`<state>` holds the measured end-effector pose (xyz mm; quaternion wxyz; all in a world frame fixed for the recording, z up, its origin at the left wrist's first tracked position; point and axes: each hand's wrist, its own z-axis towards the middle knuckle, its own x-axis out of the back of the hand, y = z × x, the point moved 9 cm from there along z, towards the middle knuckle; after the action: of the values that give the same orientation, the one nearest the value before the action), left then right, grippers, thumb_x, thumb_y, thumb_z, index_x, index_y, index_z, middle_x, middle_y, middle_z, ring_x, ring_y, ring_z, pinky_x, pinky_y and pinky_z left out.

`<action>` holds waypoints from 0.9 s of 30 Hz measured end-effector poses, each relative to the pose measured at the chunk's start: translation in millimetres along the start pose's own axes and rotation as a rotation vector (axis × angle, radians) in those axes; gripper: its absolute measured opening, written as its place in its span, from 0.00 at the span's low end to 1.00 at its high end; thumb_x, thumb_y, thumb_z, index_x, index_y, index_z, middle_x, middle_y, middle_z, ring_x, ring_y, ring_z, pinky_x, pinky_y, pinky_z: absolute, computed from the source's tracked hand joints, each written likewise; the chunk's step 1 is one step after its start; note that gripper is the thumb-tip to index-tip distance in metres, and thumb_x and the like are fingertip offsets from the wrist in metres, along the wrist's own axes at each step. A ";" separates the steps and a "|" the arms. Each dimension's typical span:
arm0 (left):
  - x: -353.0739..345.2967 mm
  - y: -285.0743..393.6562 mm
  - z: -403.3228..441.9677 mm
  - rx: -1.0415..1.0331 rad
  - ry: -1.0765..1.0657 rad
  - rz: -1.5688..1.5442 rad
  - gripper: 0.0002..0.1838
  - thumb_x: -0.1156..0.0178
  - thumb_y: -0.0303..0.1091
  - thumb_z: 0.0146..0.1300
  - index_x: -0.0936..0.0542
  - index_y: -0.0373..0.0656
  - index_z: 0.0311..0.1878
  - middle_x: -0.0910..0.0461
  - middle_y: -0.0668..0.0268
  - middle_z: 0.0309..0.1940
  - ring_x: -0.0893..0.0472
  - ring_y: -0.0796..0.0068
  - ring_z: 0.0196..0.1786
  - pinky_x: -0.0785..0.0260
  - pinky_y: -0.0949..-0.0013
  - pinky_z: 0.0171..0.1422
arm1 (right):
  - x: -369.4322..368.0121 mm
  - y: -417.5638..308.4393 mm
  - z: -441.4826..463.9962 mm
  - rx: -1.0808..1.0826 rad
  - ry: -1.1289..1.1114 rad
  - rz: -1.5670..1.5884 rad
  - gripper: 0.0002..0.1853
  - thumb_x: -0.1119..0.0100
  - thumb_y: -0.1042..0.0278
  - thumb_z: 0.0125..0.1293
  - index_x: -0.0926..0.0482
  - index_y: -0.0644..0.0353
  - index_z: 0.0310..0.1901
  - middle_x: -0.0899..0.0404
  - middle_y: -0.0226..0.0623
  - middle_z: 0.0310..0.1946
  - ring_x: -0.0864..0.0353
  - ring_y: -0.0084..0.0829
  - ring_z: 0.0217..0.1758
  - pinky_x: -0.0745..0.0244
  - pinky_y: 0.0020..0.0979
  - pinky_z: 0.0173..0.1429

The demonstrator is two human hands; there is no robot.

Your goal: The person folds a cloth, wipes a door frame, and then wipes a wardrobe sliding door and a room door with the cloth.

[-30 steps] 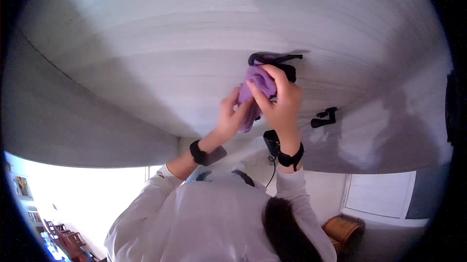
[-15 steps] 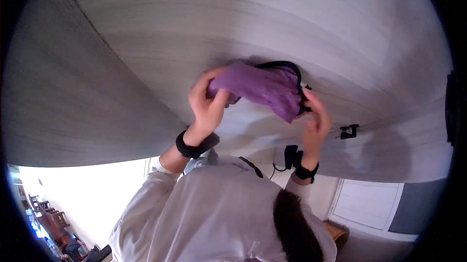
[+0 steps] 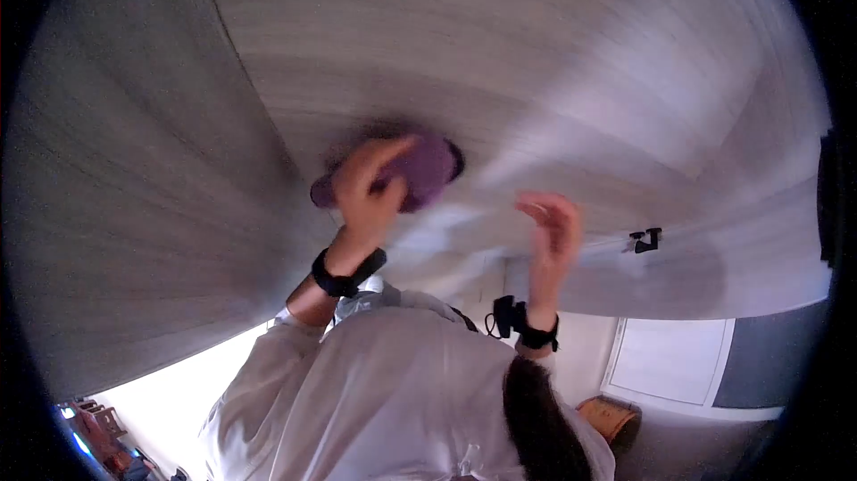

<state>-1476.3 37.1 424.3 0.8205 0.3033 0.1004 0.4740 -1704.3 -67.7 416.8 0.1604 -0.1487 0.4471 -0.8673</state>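
Observation:
A purple fabric item with a black edge [image 3: 430, 170] is in the grip of my left hand [image 3: 364, 191], just above the grey wood-grain table [image 3: 500, 53]. The thumb and fingers close round it, and motion blurs both. Its exact kind does not show. To the right, apart from the fabric, my right hand [image 3: 555, 229] is raised near the table's front edge. Its fingers are loosely bent and apart, with nothing visible in them, and slightly blurred.
A small black clip-like object [image 3: 646, 240] sits on the table's right side. Both wrists wear black bands, the right one with a black box [image 3: 504, 316]. Beyond the front edge are a white panel [image 3: 668, 356] and a brown object [image 3: 609, 418].
My right hand has let go of the purple fabric and moved slightly left. With my left hand, the fabric has shifted left and become more bunched. The view has turned a little.

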 end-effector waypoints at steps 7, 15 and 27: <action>-2.4 -8.4 -0.2 0.367 0.075 -0.496 0.23 0.45 0.15 0.45 0.29 0.38 0.48 0.25 0.61 0.45 0.24 0.71 0.46 0.30 0.70 0.49 | -109.4 -5.9 -7.2 0.265 0.072 -0.262 0.35 0.31 0.59 0.48 0.33 0.65 0.56 0.35 0.53 0.55 0.32 0.49 0.55 0.36 0.43 0.58; 38.6 48.2 47.2 -0.086 0.254 -0.087 0.26 0.39 0.23 0.53 0.31 0.38 0.57 0.26 0.58 0.47 0.24 0.64 0.44 0.31 0.67 0.47 | -127.8 -111.9 65.7 0.665 0.183 -0.423 0.25 0.38 0.73 0.45 0.22 0.55 0.50 0.25 0.38 0.40 0.28 0.41 0.32 0.30 0.36 0.35; 74.6 -2.0 42.1 -0.021 0.276 0.174 0.18 0.45 0.22 0.57 0.26 0.35 0.53 0.23 0.54 0.42 0.22 0.55 0.40 0.30 0.61 0.43 | -199.9 -105.1 76.0 0.339 -0.157 -0.768 0.27 0.41 0.70 0.50 0.28 0.47 0.56 0.25 0.38 0.39 0.23 0.40 0.30 0.28 0.36 0.30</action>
<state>-1416.2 82.0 465.8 0.7579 0.2341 0.1807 0.5815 -1508.3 16.8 522.6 -0.1183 -0.3415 0.1967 -0.9114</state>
